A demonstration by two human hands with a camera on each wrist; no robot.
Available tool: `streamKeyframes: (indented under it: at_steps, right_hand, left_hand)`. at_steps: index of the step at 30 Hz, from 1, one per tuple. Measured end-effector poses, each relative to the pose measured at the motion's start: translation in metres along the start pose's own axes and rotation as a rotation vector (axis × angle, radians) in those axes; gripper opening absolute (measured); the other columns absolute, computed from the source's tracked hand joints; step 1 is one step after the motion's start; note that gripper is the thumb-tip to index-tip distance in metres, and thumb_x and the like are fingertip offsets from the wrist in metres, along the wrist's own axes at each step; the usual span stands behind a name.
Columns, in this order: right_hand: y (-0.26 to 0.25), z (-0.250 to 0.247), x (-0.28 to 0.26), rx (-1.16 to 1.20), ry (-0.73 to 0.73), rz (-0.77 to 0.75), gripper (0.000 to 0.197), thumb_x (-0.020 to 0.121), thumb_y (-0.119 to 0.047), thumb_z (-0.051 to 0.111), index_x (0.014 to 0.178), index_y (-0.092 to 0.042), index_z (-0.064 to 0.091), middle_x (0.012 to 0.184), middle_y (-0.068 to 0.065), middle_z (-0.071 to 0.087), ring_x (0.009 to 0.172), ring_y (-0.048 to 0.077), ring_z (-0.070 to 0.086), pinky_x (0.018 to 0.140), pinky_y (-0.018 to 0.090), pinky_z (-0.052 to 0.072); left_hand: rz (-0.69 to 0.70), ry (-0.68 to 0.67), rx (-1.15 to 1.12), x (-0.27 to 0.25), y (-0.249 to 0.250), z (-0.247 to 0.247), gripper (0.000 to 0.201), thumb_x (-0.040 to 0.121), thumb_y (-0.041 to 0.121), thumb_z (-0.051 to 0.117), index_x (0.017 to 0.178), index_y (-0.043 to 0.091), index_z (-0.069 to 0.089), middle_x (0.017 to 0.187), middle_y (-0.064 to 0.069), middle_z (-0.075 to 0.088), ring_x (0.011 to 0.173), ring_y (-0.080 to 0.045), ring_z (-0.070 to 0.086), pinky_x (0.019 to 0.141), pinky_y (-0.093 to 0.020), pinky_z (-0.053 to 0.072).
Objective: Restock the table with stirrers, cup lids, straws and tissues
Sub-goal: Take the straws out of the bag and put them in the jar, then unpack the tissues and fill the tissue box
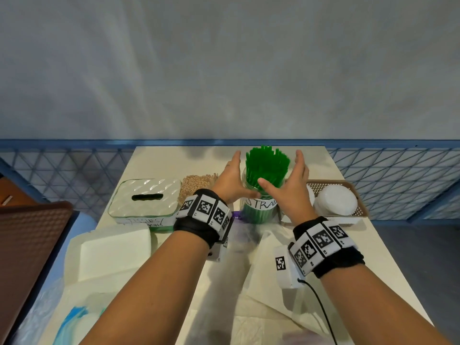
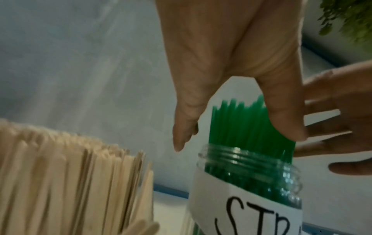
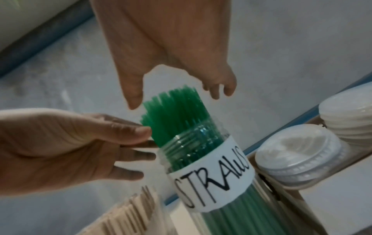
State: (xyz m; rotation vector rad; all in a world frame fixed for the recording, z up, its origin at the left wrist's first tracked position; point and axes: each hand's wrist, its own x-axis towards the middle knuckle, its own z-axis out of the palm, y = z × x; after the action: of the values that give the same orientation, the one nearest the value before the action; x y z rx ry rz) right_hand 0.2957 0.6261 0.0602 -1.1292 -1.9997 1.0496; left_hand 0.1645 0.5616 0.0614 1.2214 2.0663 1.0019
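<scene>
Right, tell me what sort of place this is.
Probably a café self-service condiment table: a jar labelled for straws, wooden stirrers, a basket of cup lids and a tissue box.

head view bright, edges warped; wrist views dimmer, soft, motion-blurred.

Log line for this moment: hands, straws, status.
left hand: open, beside straws | right hand: open, opposite side | straw jar: upright, full | nothing gripped

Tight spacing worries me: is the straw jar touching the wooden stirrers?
Apart. The left wrist view shows a clear strip of background between the wooden stirrers and the straw jar all down their visible height.
</scene>
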Motion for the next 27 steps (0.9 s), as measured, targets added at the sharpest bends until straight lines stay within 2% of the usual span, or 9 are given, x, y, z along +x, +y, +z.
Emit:
streamKeyframes:
  at_steps: [3, 5, 10, 13, 16, 19, 22, 25, 27]
  right_hand:
    - [-0.005, -0.003, -0.025, 0.004, 0.098, -0.049, 0.090, 0.079, -0.019, 0.072, 0.147, -0.017, 0.014, 0.151, 0.011, 0.016, 0.136, 0.026, 0.031, 0.112, 0.041, 0.031]
    - [-0.007, 0.000, -0.045, 0.036, 0.102, -0.080, 0.077, 0.081, -0.014, 0.068, 0.144, -0.015, 0.024, 0.147, 0.011, 0.022, 0.131, 0.025, 0.038, 0.105, 0.028, 0.033]
    - [-0.011, 0.020, -0.098, 0.114, -0.105, -0.121, 0.052, 0.084, -0.010, 0.065, 0.132, -0.011, 0.044, 0.137, 0.011, 0.036, 0.116, 0.016, 0.045, 0.093, 0.010, 0.028]
    - [-0.012, 0.041, -0.129, 0.167, -0.299, -0.121, 0.045, 0.085, -0.008, 0.062, 0.127, -0.010, 0.048, 0.133, 0.010, 0.040, 0.111, 0.020, 0.051, 0.092, 0.017, 0.036]
    - [-0.013, 0.066, -0.158, 0.173, -0.505, -0.104, 0.043, 0.086, -0.010, 0.062, 0.126, -0.012, 0.048, 0.133, 0.010, 0.043, 0.108, 0.018, 0.052, 0.090, 0.022, 0.041]
    - [-0.013, 0.092, -0.180, 0.084, -0.671, -0.103, 0.044, 0.086, -0.014, 0.063, 0.127, -0.013, 0.047, 0.132, 0.011, 0.042, 0.110, 0.023, 0.054, 0.090, 0.026, 0.044]
    - [-0.010, 0.117, -0.204, -0.059, -0.850, -0.070, 0.051, 0.085, -0.020, 0.064, 0.131, -0.015, 0.042, 0.133, 0.011, 0.044, 0.114, 0.025, 0.052, 0.094, 0.035, 0.048]
    - [-0.007, 0.137, -0.227, -0.161, -1.080, -0.015, 0.066, 0.085, -0.025, 0.064, 0.139, -0.013, 0.029, 0.134, 0.015, 0.047, 0.118, 0.027, 0.051, 0.095, 0.037, 0.048]
    - [-0.007, 0.149, -0.240, -0.164, -1.190, 0.031, 0.070, 0.084, -0.023, 0.064, 0.140, -0.011, 0.023, 0.131, 0.016, 0.051, 0.114, 0.028, 0.056, 0.089, 0.036, 0.052]
  left_hand:
    - [-0.068, 0.009, 0.125, -0.032, 0.006, -0.014, 0.094, 0.077, 0.022, 0.074, 0.148, 0.008, 0.013, 0.153, -0.013, 0.026, 0.140, -0.026, 0.028, 0.110, -0.036, 0.029]
    - [-0.097, 0.068, 0.133, -0.058, 0.009, -0.024, 0.081, 0.083, 0.024, 0.069, 0.146, 0.008, 0.021, 0.150, -0.013, 0.031, 0.136, -0.027, 0.033, 0.108, -0.035, 0.031]
    - [-0.217, 0.316, 0.134, -0.141, -0.004, -0.049, 0.068, 0.086, 0.022, 0.065, 0.143, 0.008, 0.030, 0.144, -0.014, 0.039, 0.130, -0.026, 0.040, 0.103, -0.031, 0.034]
    - [-0.302, 0.456, 0.177, -0.193, -0.026, -0.060, 0.064, 0.086, 0.020, 0.065, 0.140, 0.005, 0.035, 0.141, -0.012, 0.042, 0.130, -0.025, 0.040, 0.099, -0.024, 0.032]
    - [-0.549, 0.462, 0.259, -0.239, -0.068, -0.066, 0.072, 0.083, 0.028, 0.068, 0.140, 0.003, 0.033, 0.142, -0.017, 0.041, 0.131, -0.029, 0.039, 0.103, -0.033, 0.033]
    - [-0.787, 0.394, 0.317, -0.278, -0.113, -0.063, 0.083, 0.073, 0.041, 0.074, 0.137, 0.005, 0.035, 0.137, -0.021, 0.044, 0.127, -0.034, 0.041, 0.105, -0.042, 0.037]
    - [-1.010, 0.314, 0.360, -0.310, -0.143, -0.048, 0.101, 0.070, 0.048, 0.075, 0.143, 0.008, 0.019, 0.145, -0.023, 0.030, 0.135, -0.036, 0.029, 0.111, -0.043, 0.029]
    - [-1.068, 0.302, 0.237, -0.328, -0.165, -0.035, 0.123, 0.066, 0.049, 0.078, 0.148, 0.005, -0.003, 0.153, -0.019, 0.017, 0.142, -0.031, 0.020, 0.114, -0.041, 0.025]
    - [-1.038, 0.334, 0.151, -0.333, -0.179, -0.033, 0.121, 0.064, 0.046, 0.080, 0.147, 0.003, 0.004, 0.150, -0.017, 0.029, 0.137, -0.029, 0.033, 0.110, -0.038, 0.032]
